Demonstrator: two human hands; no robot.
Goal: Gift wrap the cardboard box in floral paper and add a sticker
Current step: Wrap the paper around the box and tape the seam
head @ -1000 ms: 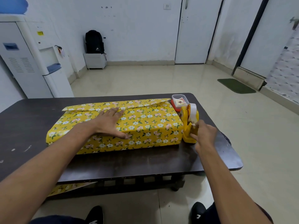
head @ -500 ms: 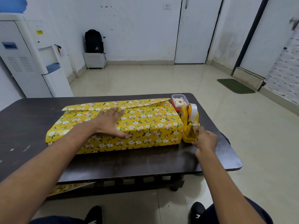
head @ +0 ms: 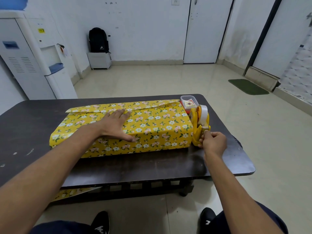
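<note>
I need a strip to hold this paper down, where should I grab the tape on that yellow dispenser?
Pinch the tape end at the cutter of the dispenser, coming from the near right, where the right hand is. The roll stands upright with the cutter facing you, and the wrapped box blocks the left side.

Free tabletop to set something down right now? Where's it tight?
Widest bare patch: left end of the table, between the table edge and the wrapped box. Also the near strip in front of the box, though the left forearm crosses it. Crowded: right end, where tape dispenser, small container and right hand cluster beside the box.
</note>
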